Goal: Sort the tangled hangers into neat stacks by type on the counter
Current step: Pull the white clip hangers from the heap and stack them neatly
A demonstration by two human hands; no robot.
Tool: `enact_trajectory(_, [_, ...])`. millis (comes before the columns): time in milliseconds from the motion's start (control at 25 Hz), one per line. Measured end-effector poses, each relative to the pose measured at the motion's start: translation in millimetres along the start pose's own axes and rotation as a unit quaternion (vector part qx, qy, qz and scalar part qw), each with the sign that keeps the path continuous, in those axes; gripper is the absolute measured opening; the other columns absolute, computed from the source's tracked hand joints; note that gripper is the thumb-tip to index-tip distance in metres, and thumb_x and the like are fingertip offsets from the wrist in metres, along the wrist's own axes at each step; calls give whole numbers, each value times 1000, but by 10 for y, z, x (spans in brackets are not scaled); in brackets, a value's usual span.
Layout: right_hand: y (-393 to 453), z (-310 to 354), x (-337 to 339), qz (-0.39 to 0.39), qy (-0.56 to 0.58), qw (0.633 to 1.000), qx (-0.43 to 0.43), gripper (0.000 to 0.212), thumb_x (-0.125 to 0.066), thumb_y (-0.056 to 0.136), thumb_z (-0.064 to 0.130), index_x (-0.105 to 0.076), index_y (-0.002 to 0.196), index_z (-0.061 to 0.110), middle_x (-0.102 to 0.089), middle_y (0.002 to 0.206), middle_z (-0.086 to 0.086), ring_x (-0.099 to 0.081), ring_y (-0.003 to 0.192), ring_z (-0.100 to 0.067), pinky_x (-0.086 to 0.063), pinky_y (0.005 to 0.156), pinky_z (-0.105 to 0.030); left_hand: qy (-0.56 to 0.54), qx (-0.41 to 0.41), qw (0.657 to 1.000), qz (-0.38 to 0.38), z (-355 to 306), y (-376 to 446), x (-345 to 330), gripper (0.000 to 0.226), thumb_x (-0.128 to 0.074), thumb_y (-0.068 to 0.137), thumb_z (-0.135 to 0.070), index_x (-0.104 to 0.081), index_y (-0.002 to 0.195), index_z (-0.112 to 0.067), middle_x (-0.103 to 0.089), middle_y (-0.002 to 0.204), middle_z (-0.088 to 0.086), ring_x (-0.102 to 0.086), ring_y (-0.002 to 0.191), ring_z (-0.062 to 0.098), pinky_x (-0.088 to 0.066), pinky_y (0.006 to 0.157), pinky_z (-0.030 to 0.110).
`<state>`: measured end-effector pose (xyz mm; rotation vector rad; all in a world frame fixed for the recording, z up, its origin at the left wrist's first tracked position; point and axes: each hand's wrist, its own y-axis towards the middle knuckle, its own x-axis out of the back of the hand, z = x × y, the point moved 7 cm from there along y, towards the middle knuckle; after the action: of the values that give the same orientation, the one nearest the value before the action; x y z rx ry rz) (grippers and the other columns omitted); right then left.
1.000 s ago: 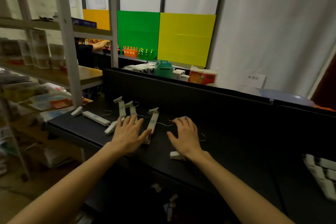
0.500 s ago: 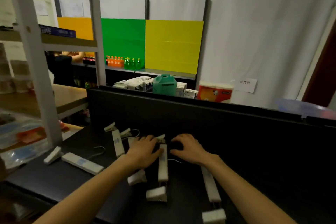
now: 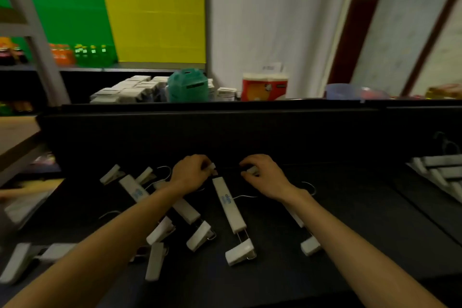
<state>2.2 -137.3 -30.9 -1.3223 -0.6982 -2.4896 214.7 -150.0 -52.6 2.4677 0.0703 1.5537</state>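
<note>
Left hand [image 3: 191, 174] pinches the far clip [image 3: 213, 168] of the white clip hanger [image 3: 228, 204] mid-counter, right hand [image 3: 266, 175] curls around another hanger's end clip [image 3: 252, 170], likely to separate the 2 from the loose hangers on the black counter [image 3: 350, 232].

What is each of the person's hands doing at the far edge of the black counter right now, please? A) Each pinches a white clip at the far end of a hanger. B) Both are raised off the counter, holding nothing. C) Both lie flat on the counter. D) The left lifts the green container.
A: the left hand and the right hand each have fingers curled round a small white clip by the far end of the white hanger.
</note>
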Motion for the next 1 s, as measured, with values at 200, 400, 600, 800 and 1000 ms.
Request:
enact_trajectory(200, [-778, -182, 433, -149, -41, 979, -136, 45, -66, 92, 34, -58, 135, 23, -58, 135, 1, -50, 129, -16, -46, 106, -38, -78, -38, 996, 3, -260, 15, -24, 19, -43, 103, -43, -53, 108, -27, -71, 98, -4, -66, 78, 15, -57, 73, 46])
enact_trajectory(400, [-1440, -365, 547, -72, -103, 944, -305, 72, -65, 86, 56, -48, 145, 18, -55, 140, -4, -54, 126, -23, -50, 98, -40, -94, -36, 995, -18, -525, -114, -124, 19, -49, 103, -37, -54, 112, -21, -67, 87, -1, -64, 71, 16, -57, 67, 43])
enact_trajectory(600, [-1733, -439, 631, -31, -163, 946, -278, 41, -64, 90, 51, -67, 119, 24, -62, 117, 4, -62, 104, -16, -52, 81, -34, -131, -8, 991, -33, -843, -201, -206, 24, -52, 102, -35, -52, 122, -21, -63, 89, -1, -61, 74, 12, -48, 64, 31])
enact_trajectory(800, [-2227, -911, 1172, -136, -75, 940, -303, 27, -65, 93, 40, -61, 117, 28, -68, 106, 10, -65, 96, -12, -47, 69, -27, -176, -35, 982, -54, -1560, -203, -428, 44, -46, 104, -33, -41, 147, -24, -63, 124, 3, -63, 109, 23, -51, 97, 44])
enact_trajectory(1000, [-2993, -1732, 1910, -196, -44, 917, -346, 28, -66, 91, 46, -62, 112, 29, -68, 85, 13, -66, 80, -11, -54, 70, -36, -242, -39, 968, -54, -2700, -245, -1022, 40, -43, 105, -28, -44, 145, -22, -61, 126, 4, -59, 117, 23, -44, 102, 44])
